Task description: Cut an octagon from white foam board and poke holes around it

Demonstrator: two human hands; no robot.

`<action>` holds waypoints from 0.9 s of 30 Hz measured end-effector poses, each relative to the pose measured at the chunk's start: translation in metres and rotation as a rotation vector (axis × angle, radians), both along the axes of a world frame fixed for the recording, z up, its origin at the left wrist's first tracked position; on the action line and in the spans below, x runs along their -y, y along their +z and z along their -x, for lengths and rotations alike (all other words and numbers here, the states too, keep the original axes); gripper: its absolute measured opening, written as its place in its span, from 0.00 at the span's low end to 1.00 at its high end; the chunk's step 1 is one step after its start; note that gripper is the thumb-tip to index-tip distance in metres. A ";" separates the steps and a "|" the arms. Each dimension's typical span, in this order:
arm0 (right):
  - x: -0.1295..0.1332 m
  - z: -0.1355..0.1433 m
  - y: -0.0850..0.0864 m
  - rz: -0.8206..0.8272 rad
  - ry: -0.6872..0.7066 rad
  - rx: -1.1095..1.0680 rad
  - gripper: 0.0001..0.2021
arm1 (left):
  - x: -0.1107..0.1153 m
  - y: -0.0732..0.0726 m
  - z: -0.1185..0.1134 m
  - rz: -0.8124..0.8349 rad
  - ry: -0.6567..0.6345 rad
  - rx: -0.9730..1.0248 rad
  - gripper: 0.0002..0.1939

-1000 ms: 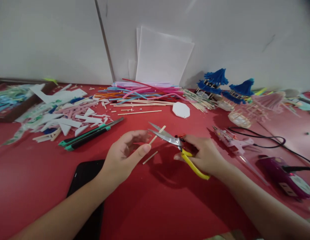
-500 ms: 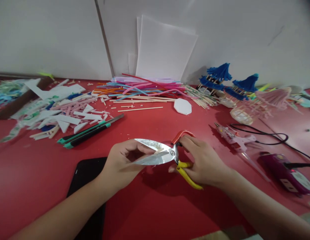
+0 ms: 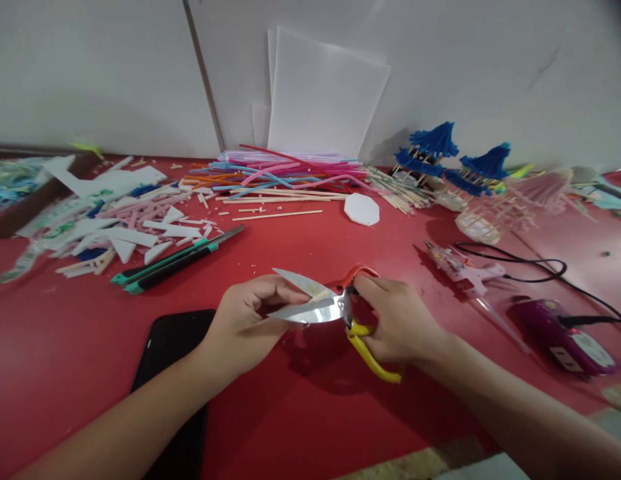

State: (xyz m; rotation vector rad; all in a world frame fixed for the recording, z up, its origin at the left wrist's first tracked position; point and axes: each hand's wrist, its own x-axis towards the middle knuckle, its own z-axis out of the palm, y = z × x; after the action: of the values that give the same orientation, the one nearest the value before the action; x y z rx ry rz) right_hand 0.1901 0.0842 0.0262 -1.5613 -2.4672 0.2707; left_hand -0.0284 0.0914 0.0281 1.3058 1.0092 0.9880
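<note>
My right hand (image 3: 397,320) is wrapped round the red and yellow handles of the scissors (image 3: 341,305), whose silver blades stand apart and point left. Between the blades, close to the pivot, lies the end of a small pale stick (image 3: 320,296). My left hand (image 3: 250,320) is closed in a pinch just behind the blades, and its fingertips are partly hidden by them. It seems to grip the stick from the left. Both hands are held above the red table (image 3: 280,413).
A black phone (image 3: 177,353) lies beneath my left forearm. The green and black cutter (image 3: 175,263) rests near white scraps (image 3: 135,237). Coloured stems (image 3: 290,170) and a white octagon (image 3: 361,209) are behind. A glue gun (image 3: 463,270), purple power box (image 3: 563,337) and blue-roofed models (image 3: 433,150) stand right.
The scissors have tilted slightly, with the upper blade's tip a little higher. The whole view has shifted slightly. Both hands keep their hold.
</note>
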 end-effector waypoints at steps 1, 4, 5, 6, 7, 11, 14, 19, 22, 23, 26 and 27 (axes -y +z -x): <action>-0.001 0.001 0.000 0.023 -0.015 0.007 0.08 | -0.001 0.000 0.000 -0.048 0.007 -0.023 0.06; -0.005 0.002 0.001 0.057 -0.116 0.023 0.11 | -0.003 -0.001 0.002 -0.240 0.088 -0.116 0.07; -0.006 0.003 0.001 0.054 -0.169 0.032 0.12 | -0.004 -0.001 0.002 -0.299 0.134 -0.148 0.08; -0.008 0.003 0.001 0.045 -0.225 0.046 0.13 | -0.004 -0.001 0.003 -0.345 0.180 -0.176 0.10; -0.009 0.004 0.001 0.032 -0.276 0.064 0.14 | -0.004 -0.001 0.004 -0.368 0.211 -0.201 0.11; -0.007 0.008 0.001 -0.026 -0.373 0.127 0.15 | -0.003 -0.002 0.004 -0.220 0.168 -0.209 0.08; -0.004 0.011 0.000 -0.077 -0.360 0.149 0.14 | -0.002 -0.003 0.002 -0.077 0.126 -0.167 0.11; -0.003 0.009 -0.003 -0.188 -0.332 0.161 0.13 | -0.006 -0.002 0.003 0.070 0.123 -0.145 0.11; -0.003 0.009 -0.004 -0.282 -0.310 0.157 0.13 | -0.009 -0.003 0.004 0.167 0.082 -0.061 0.12; -0.004 0.009 -0.004 -0.309 -0.307 0.156 0.12 | -0.010 -0.003 0.004 0.189 0.071 -0.040 0.13; -0.007 0.008 -0.004 -0.334 -0.336 0.179 0.12 | -0.012 -0.005 0.002 0.237 0.065 0.006 0.14; -0.008 0.006 -0.004 -0.321 -0.359 0.194 0.13 | -0.013 -0.004 0.002 0.251 0.075 0.022 0.14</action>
State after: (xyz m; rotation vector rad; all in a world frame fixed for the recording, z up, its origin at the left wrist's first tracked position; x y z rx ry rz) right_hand 0.1841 0.0925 0.0226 -1.9054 -2.1598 -0.3313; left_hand -0.0303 0.1043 0.0236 1.0543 1.1327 0.8975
